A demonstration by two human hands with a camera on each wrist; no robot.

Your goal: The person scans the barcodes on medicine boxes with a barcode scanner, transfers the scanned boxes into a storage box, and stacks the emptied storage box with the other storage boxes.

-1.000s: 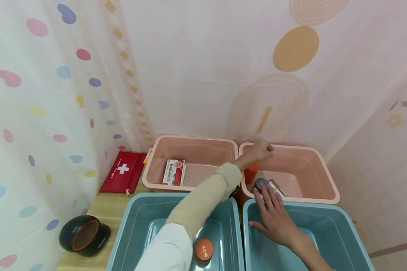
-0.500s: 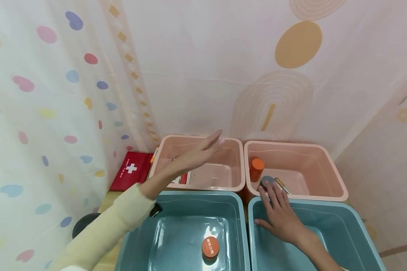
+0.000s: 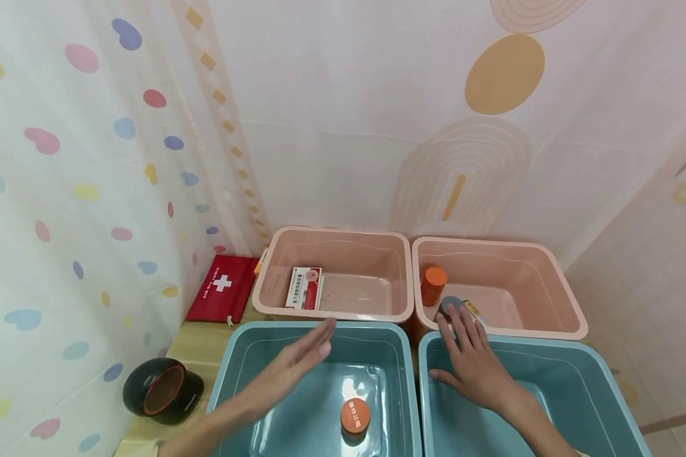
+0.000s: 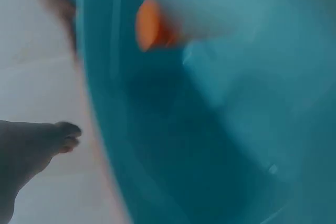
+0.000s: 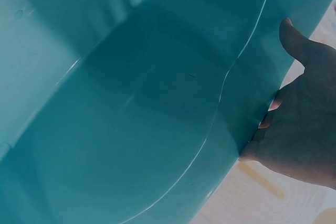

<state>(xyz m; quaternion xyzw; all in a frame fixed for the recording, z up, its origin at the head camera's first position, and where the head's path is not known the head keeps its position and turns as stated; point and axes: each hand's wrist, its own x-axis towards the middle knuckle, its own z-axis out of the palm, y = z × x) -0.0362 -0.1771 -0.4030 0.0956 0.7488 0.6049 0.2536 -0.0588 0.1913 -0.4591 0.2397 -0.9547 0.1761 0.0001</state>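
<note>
My left hand (image 3: pixel 291 366) hovers over the left blue bin (image 3: pixel 310 327), fingers extended and holding nothing. An orange-capped container (image 3: pixel 355 417) stands in that bin; the left wrist view shows its orange cap (image 4: pixel 149 23), blurred. My right hand (image 3: pixel 476 366) rests with spread fingers on the back rim of the right blue bin (image 3: pixel 537 346), fingertips by a grey-lidded item (image 3: pixel 450 306) in the right pink bin (image 3: pixel 497 245). In the right wrist view the right hand (image 5: pixel 307 108) lies along the blue bin's edge, thumb on the inner side.
Behind on the left, a pink bin (image 3: pixel 343 233) holds white and red boxes (image 3: pixel 305 287). The right pink bin also holds an orange bottle (image 3: pixel 434 285). A red first-aid pouch (image 3: pixel 221 289) and a black bowl-like object (image 3: pixel 162 389) are on the wooden surface at left.
My left hand has moved from above the right pink bin, across the left pink bin, down to the left blue bin. My right hand has stayed at the rim.
</note>
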